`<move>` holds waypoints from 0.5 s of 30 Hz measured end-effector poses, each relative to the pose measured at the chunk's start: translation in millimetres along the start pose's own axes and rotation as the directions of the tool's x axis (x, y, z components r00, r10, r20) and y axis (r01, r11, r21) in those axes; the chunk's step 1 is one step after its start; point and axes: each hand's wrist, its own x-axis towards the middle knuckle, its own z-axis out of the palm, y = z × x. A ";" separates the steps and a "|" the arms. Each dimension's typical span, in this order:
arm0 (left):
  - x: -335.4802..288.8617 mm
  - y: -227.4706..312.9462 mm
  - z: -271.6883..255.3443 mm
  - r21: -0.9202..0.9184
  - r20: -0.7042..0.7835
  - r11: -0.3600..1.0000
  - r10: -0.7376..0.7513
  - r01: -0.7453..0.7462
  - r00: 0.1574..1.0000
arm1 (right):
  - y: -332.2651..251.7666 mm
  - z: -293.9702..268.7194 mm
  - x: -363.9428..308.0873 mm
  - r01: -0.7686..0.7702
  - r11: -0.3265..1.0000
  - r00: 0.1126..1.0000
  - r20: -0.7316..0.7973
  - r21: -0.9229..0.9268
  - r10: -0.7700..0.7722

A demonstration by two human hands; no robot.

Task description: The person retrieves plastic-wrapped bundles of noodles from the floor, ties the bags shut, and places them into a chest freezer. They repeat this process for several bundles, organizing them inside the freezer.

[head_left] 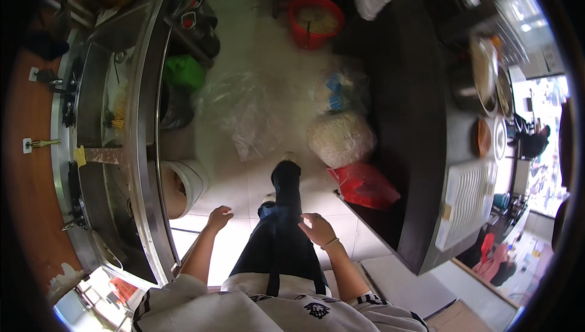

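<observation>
Both of my hands hang beside my dark trousers as I stand on the tiled floor. My left hand holds nothing I can see. Its fingers are loosely bent, and a white bucket is the nearest thing to it. My right hand, with a bracelet at the wrist, is empty and its fingers are loosely apart near my thigh. Ahead and to the right of it, a red plastic bag lies on the floor against a bulging, pale, filled bag.
Clear plastic sheeting lies on the floor ahead. A red tub stands farther off. Metal sinks line the left side, with a green container beneath. A dark counter on the right bears a white ribbed tray and pots.
</observation>
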 end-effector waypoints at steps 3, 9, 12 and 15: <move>54.8 34.3 0.6 -0.054 -0.014 0.997 0.061 -0.061 0.998 | 12.9 -13.8 59.6 -0.026 0.996 0.997 0.073 -0.086 0.033; 173.8 97.7 -22.3 -0.177 -0.185 0.971 0.130 -0.163 0.974 | 26.3 -2.4 217.5 -0.393 0.667 0.920 0.275 0.633 0.281; 220.7 89.9 -38.4 -0.149 -0.167 0.988 0.005 -0.030 0.986 | 15.3 12.9 274.4 -0.366 0.507 0.891 0.137 0.781 0.432; 256.1 63.7 -62.2 -0.427 -0.040 0.890 -0.199 0.164 0.979 | 9.1 26.8 267.5 -0.318 0.357 0.910 0.177 0.878 0.375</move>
